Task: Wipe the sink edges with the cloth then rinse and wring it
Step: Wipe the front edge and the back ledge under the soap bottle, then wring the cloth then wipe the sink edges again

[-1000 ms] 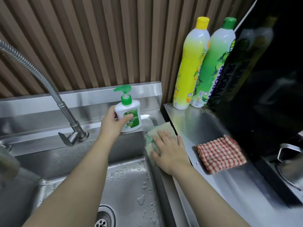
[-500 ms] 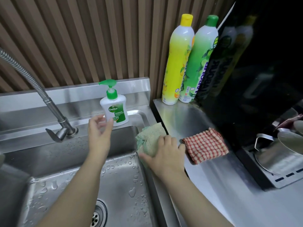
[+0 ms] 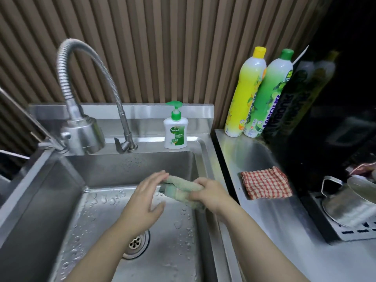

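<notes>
A pale green cloth [image 3: 181, 189] hangs bunched over the steel sink basin [image 3: 126, 169], near its right wall. My right hand [image 3: 211, 195] grips the cloth's right end. My left hand [image 3: 146, 200] is at the cloth's left end with straight fingers touching it. The flexible steel faucet [image 3: 85, 82] arches over the back left of the sink, and no water runs from it. Water drops lie on the basin floor around the drain [image 3: 136, 244].
A white and green soap pump bottle [image 3: 175, 131] stands on the back sink ledge. On the right counter are a yellow bottle [image 3: 245, 94], a green bottle [image 3: 266, 98] and a red checked cloth [image 3: 266, 183]. A steel pot [image 3: 350, 202] sits on the stove at far right.
My left hand let go of the soap bottle and came down to the cloth. My right hand lifted the cloth off the sink's right edge and brought it over the basin. The view tilted up.
</notes>
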`<state>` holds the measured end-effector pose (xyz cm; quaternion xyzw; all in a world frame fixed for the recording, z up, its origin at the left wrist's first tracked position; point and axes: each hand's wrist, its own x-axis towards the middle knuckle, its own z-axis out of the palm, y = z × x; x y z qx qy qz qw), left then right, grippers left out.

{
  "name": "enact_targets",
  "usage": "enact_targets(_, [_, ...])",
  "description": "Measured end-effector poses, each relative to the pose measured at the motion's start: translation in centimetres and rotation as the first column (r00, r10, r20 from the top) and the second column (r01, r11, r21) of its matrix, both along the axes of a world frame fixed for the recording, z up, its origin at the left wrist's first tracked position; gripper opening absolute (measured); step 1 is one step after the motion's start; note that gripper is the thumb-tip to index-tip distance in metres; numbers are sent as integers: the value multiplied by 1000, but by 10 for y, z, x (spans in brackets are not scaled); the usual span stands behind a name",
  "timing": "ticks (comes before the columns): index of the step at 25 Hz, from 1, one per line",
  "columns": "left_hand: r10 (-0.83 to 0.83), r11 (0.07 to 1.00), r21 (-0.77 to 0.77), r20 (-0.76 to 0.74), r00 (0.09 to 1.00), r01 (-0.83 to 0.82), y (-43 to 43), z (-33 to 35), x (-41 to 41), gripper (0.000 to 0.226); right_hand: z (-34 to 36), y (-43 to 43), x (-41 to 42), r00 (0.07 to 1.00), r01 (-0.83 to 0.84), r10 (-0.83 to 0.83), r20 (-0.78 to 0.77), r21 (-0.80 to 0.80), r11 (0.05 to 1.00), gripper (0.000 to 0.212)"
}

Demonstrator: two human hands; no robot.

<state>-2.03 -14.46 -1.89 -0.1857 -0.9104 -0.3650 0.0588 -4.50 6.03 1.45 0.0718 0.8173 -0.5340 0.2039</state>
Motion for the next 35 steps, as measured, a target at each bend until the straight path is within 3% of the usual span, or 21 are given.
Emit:
enact_targets(2, [-104,949,-315,-229,968,27,-15,2,14,79,10,-22,14,985,-84,127,116,-319,944,20])
enact_targets(5, [-111,897,-432,-425,898,-93,-40,13,22,72,26,-51,24,896,-295,416,155,-491,819,26])
enact_targets(12, [-87,888,-439,-452,888,-136,-104,34,23,56,39,-129,41,802,-451,564,199,-418,789,8])
enact_targets(13, [-116,872,-475,-440,891,-121,-111,36,23,54,36,-140,48,805,-460,555,210,-370,807,13])
enact_targets(15, [-117,802,-590,-310,944,-94,-117,39,25,43,25,-161,57,856,-489,492,155,-63,870,21])
enact_targets(16, [-53,769,-634,-189,980,-81,-118,42,26,33,20,-168,57,857,-513,506,93,236,825,24])
enact_targets(17, [30,727,-685,-39,999,-49,-117,38,27,25,16,-175,58,835,-497,547,64,514,699,30])
enact_targets(18, [99,693,-721,84,992,-8,-115,31,25,21,12,-179,58,821,-445,569,54,685,577,34])
enact_targets(19, [144,692,-721,193,971,40,-112,24,22,19,9,-180,56,815,-398,578,39,762,510,34])
enact_targets(21, [131,806,-564,468,874,181,-108,14,13,7,-2,-179,53,795,-332,606,-21,820,466,28])
enact_targets(23, [54,937,-265,756,653,229,-111,9,4,6,-10,-177,50,736,-274,672,-85,870,410,24])
enact_targets(25, [-31,982,-56,897,442,182,-115,8,5,11,-16,-173,48,698,-236,703,-138,882,408,22])
enact_targets(26, [-63,981,-27,892,448,193,-115,9,5,10,-17,-171,46,695,-227,700,-164,874,430,22])
enact_targets(27, [-63,977,-56,844,533,205,-114,6,5,13,-20,-169,45,701,-220,691,-175,869,443,24])
enact_targets(29, [18,947,-265,610,792,183,-108,2,7,30,-23,-162,42,766,-229,626,-145,848,477,25])
enact_targets(30, [83,916,-389,431,899,102,-104,1,11,37,-24,-157,40,838,-258,536,-102,792,554,21])
enact_targets(31, [118,882,-471,186,975,-17,-102,-1,17,46,-23,-151,36,911,-292,411,-28,660,692,18])
enact_targets(32, [89,831,-544,-69,994,-112,-100,-4,26,59,-20,-144,34,954,-293,287,81,440,849,15])
enact_targets(33, [14,772,-610,-263,965,-178,-100,-7,35,69,-17,-139,32,947,-275,231,222,196,941,13])
enact_targets(35, [-149,688,-687,-446,883,-231,-97,-15,43,73,-10,-130,30,820,-366,396,414,-153,918,17])
